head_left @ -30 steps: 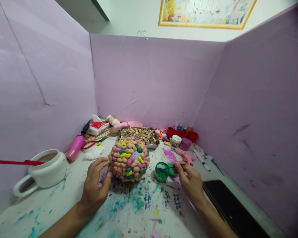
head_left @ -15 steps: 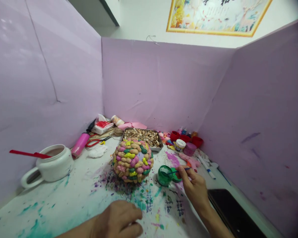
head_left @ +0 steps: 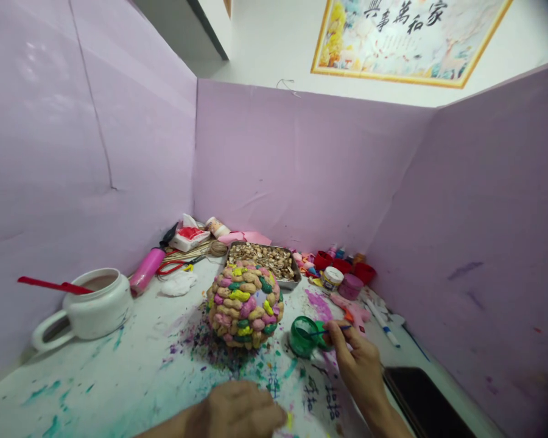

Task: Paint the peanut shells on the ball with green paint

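A thin blue paintbrush (head_left: 329, 331) is pinched in my right hand (head_left: 358, 365), its tip down inside a small open jar of green paint (head_left: 303, 337). The jar's green lid (head_left: 324, 342) lies beside it, partly behind my fingers. Left of the jar stands a round form covered in peanuts (head_left: 245, 304), some painted pink, yellow and green, others bare tan. My left hand (head_left: 242, 410) rests palm down in front of it, fingers loosely bent, touching neither the form nor the jar. I see nothing in it, though its underside is hidden.
A metal tray of shells (head_left: 274, 261) sits behind the peanut form. On the left are a white mug (head_left: 95, 310) with a red stick and a pink bottle (head_left: 147, 271). Paint pots (head_left: 349, 286), a marker (head_left: 383, 325) and a black phone (head_left: 424, 401) line the right. Purple panels (head_left: 301, 164) enclose the table.
My left hand has shifted to the right along the table. The brush tip stays in the green jar. The whole view has tilted slightly upward.
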A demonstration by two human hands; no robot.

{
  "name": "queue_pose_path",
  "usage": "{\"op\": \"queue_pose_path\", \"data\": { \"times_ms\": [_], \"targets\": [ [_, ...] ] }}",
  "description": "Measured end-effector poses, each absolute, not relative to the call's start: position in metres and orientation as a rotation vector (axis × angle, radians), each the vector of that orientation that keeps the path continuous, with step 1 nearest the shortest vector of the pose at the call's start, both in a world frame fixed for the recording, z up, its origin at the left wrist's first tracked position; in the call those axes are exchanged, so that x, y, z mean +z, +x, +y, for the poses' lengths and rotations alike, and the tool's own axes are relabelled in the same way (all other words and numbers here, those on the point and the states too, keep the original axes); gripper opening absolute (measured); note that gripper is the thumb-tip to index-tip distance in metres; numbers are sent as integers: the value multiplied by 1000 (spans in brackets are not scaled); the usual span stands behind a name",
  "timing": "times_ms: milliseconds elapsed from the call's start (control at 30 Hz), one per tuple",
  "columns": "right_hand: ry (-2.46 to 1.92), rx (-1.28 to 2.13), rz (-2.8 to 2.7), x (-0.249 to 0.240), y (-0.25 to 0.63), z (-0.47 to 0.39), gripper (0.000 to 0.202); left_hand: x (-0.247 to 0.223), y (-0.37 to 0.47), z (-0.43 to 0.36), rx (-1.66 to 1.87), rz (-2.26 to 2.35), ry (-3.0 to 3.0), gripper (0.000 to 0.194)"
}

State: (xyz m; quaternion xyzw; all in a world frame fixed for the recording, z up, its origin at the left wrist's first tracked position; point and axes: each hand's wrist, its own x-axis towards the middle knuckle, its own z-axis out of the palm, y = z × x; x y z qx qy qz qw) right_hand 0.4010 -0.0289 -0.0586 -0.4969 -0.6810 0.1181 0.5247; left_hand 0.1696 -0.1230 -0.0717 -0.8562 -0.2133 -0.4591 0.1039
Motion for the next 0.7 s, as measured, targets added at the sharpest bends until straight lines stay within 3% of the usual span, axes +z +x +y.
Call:
{"op": "queue_pose_path", "data": {
  "times_ms": [33, 200, 433, 700],
  "targets": [
    [-1189, 283, -1620, -58, 401, -29, 47, -60, 158, -124, -1392, -657, -2390, 19],
    [-1231, 260, -1541, -59, 405, -30, 47, -16, 106, -114, -1631, -1202, -1787, 44],
    [-1229, 256, -1494, -74, 413, -31, 44, -19, 102, -101, -1296, -1288, -2094, 51],
    [-1305, 273, -1472, -88, 427, -24, 44, -29, 101, -95, -1384, -1627, -2081, 44]
  ]
}}
